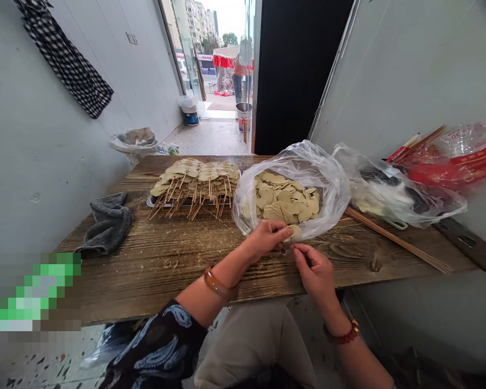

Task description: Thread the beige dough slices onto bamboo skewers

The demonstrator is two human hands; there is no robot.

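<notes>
Over the wooden table [162, 275], the left hand [263, 237] clamps a pale slice [295, 233] between thumb and fingers, at the near edge of a plastic bag [335, 186] full of loose slices [285, 197]. The right hand's [318, 273] fingertips are together just beside it; what they pinch, I can't tell.

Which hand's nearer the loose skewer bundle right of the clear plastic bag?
Right. The right hand is left of the loose skewer bundle; the left hand is farther left, by the near edge of the clear plastic bag.
</notes>
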